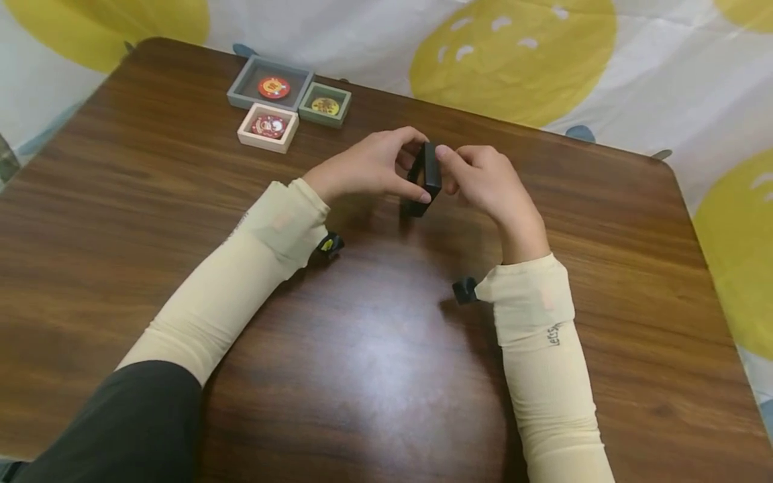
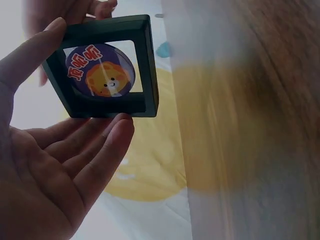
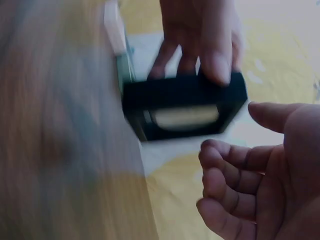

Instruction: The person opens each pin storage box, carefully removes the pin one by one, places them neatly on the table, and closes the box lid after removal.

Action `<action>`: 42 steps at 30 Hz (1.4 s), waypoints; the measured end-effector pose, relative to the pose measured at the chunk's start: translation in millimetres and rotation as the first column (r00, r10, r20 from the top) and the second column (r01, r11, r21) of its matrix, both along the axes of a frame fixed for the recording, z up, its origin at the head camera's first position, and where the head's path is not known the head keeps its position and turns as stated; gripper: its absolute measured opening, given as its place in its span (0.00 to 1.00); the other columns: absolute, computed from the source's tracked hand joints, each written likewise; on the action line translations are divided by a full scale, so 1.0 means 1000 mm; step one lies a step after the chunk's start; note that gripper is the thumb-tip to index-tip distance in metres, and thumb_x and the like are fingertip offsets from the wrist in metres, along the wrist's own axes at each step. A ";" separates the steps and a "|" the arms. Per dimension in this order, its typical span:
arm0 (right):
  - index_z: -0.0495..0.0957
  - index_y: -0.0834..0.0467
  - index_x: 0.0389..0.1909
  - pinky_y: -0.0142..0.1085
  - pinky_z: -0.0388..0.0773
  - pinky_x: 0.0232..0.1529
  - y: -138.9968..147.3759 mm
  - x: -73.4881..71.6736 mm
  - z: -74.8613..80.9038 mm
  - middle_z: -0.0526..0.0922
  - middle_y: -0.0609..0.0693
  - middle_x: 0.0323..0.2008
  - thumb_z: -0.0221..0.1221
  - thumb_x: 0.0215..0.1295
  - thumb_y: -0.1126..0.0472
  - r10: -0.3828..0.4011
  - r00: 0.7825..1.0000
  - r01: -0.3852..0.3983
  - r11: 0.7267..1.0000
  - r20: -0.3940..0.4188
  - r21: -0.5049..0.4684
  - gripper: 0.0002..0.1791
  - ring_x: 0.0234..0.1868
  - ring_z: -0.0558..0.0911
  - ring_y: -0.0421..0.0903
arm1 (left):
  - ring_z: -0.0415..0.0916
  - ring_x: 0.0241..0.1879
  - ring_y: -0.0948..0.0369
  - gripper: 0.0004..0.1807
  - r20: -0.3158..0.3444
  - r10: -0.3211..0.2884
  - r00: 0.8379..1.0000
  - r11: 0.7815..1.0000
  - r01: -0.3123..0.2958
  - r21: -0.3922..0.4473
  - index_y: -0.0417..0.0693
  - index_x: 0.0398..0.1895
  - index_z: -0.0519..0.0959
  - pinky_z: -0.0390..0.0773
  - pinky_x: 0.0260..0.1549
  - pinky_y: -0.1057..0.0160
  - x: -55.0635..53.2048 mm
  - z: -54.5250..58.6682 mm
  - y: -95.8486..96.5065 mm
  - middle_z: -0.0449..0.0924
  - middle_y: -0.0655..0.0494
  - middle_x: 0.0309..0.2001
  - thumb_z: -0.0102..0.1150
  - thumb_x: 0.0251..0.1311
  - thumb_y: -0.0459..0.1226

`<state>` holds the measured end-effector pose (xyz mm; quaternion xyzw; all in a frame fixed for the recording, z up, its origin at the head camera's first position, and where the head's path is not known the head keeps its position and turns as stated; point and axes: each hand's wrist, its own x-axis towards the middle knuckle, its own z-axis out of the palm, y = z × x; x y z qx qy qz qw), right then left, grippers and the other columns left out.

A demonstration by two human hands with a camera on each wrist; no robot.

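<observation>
My left hand (image 1: pixel 377 164) grips a small square black display frame (image 1: pixel 430 171) by its opposite edges, thumb on one side and fingers on the other. The frame is held upright over the table. Inside its clear window is a round purple badge (image 2: pixel 102 70) with a yellow cartoon animal face and red lettering. My right hand (image 1: pixel 483 178) is at the frame's right side with its fingers loosely bent. In the right wrist view its thumb tip (image 3: pixel 255 107) lies right at the frame's corner, and the palm holds nothing.
Toward the back left of the brown wooden table (image 1: pixel 362 376) lie a grey frame (image 1: pixel 237 94), a green frame (image 1: pixel 323 119) and a cream frame (image 1: pixel 260 141), each with a round badge. A patterned cloth (image 1: pixel 386 40) hangs behind the table's far edge.
</observation>
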<state>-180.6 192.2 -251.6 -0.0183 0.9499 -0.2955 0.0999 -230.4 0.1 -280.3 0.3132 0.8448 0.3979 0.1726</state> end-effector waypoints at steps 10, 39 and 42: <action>0.66 0.59 0.21 0.34 0.76 0.24 -0.014 -0.004 -0.008 0.65 0.44 0.12 0.44 0.70 0.57 -0.020 0.993 0.067 0.910 0.118 -0.409 0.17 0.17 0.72 0.43 | 0.74 0.56 0.55 0.44 -0.018 -0.027 0.999 0.999 0.028 0.027 0.44 0.66 0.61 0.75 0.55 0.60 0.003 0.005 -0.001 0.73 0.50 0.59 0.72 0.47 0.44; 0.68 0.58 0.20 0.32 0.78 0.23 -0.016 -0.005 -0.009 0.67 0.43 0.10 0.45 0.63 0.62 -0.050 0.991 0.111 0.837 0.127 -0.536 0.12 0.15 0.73 0.40 | 0.72 0.59 0.56 0.44 -0.095 -0.053 0.994 0.999 0.054 0.001 0.46 0.64 0.62 0.70 0.60 0.56 0.007 0.005 0.002 0.73 0.50 0.59 0.72 0.45 0.49; 0.69 0.58 0.20 0.32 0.78 0.23 -0.016 -0.005 -0.010 0.68 0.43 0.10 0.46 0.63 0.63 -0.059 0.991 0.115 0.835 0.120 -0.537 0.12 0.15 0.73 0.40 | 0.72 0.58 0.56 0.44 -0.092 -0.053 0.994 0.998 0.054 0.015 0.46 0.64 0.62 0.71 0.60 0.56 0.007 0.005 0.002 0.73 0.50 0.59 0.73 0.45 0.48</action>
